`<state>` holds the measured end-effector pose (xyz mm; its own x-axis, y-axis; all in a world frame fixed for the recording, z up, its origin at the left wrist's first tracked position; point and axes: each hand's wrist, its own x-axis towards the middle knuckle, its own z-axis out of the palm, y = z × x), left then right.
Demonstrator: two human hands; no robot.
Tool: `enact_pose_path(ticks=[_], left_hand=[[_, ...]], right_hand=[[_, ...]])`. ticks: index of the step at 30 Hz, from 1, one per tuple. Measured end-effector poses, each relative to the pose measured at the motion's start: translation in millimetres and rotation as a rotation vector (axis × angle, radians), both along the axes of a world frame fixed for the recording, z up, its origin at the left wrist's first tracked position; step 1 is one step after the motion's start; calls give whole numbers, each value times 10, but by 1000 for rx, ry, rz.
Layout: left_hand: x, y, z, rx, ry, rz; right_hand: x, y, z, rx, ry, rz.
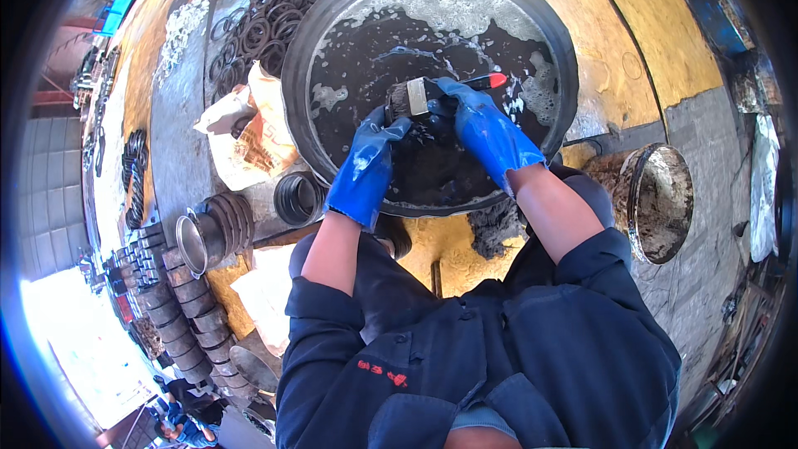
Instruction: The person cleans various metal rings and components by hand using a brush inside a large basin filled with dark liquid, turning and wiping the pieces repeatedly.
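Both my hands wear blue rubber gloves over a wide round tub (301,129) of dark, sudsy liquid (366,58). In my right hand (482,125) is a wide paintbrush (417,96) with a pale metal band, dark bristles and a red-tipped handle, which points to the right. The bristles face left, toward my left hand (371,150). That hand has its fingers curled just beside and below the bristles. Whatever those fingers hold is dark and blends with the liquid, so I cannot make it out.
Many dark rings (266,21) lie beyond the tub's left side, near a crumpled printed bag (253,137). Stacked metal rings (212,237) stand nearer on the left. A dirty bucket (657,204) lies tipped at right. Another person (187,431) shows far at lower left.
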<state>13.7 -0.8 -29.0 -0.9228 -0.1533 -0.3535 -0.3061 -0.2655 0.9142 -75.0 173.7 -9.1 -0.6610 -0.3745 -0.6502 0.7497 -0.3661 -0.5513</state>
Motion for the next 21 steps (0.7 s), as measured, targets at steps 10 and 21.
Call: enact_pose_path(ticks=[10,21], left_hand=[[88,-21,427,82,-225,-60],[209,-122,376,-811,160,-270]], right_hand=[[48,146,184,-22,285,304],[247,11,-146,337,821,839]])
